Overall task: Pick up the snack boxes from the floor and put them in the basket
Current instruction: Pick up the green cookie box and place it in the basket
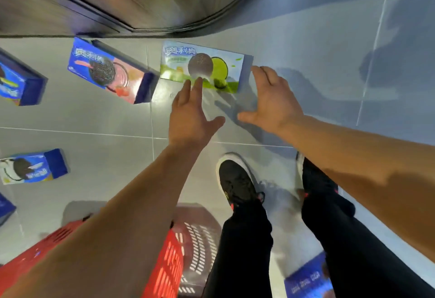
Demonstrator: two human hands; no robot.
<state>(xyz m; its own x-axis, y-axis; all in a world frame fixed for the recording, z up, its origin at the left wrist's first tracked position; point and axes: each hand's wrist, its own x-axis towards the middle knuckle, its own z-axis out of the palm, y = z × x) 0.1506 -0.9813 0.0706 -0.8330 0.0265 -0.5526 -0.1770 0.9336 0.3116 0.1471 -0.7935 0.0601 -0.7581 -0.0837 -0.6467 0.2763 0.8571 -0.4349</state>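
Your fingers (195, 85) on the left hand (190, 114) are straight and spread, tips just at the near edge of the green Oreo box (202, 68), holding nothing. Right hand (270, 100) is the same deal, wide and flat, hovering by the box's right end, and I can't tell if it's touching.

Biggest risk I'd guess: that box lies flat on the smooth floor tiles (106, 118), so if you push in from one side only it'll just skate off toward the wooden cabinet base (131, 3) instead of lifting. Squeeze from both ends at once.

Other thing: the red basket (169, 257) is down under your left forearm, nearly behind you, beside your black shoe (235, 184). Swing back blind and you could clip its rim or drop the box outside it.

The pink-and-blue Oreo box (106, 71) is just to the left, so a sloppy sweep could knock it away too.
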